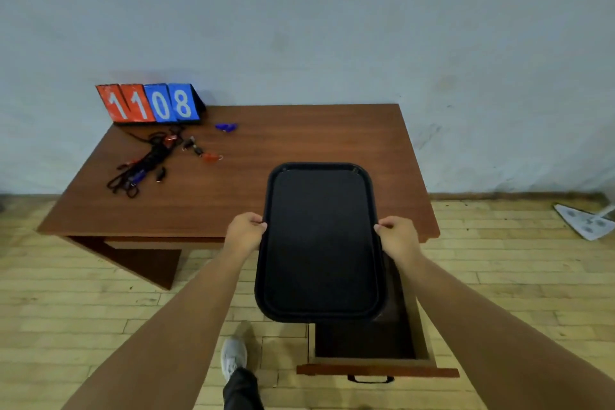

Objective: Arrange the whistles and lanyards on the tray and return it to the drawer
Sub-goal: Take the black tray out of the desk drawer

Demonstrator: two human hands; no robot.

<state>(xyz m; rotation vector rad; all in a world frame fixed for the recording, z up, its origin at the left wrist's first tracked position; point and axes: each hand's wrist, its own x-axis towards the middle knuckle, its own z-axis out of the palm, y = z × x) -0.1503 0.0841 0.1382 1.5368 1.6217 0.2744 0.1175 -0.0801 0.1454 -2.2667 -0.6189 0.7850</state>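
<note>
A black empty tray (319,243) is held in the air over the desk's front edge and the pulled-out drawer (369,339). My left hand (244,231) grips its left rim and my right hand (397,236) grips its right rim. On the desk's far left lies a tangle of black lanyards (143,165) with whistles clipped among them. An orange whistle (210,157) lies just right of the tangle. A blue whistle (226,127) lies apart, nearer the wall.
The brown wooden desk (253,196) stands against a pale wall. A red and blue flip scoreboard (151,104) stands at its back left corner. My white shoe (234,356) is on the wooden floor left of the drawer. A white mop head (585,221) lies at far right.
</note>
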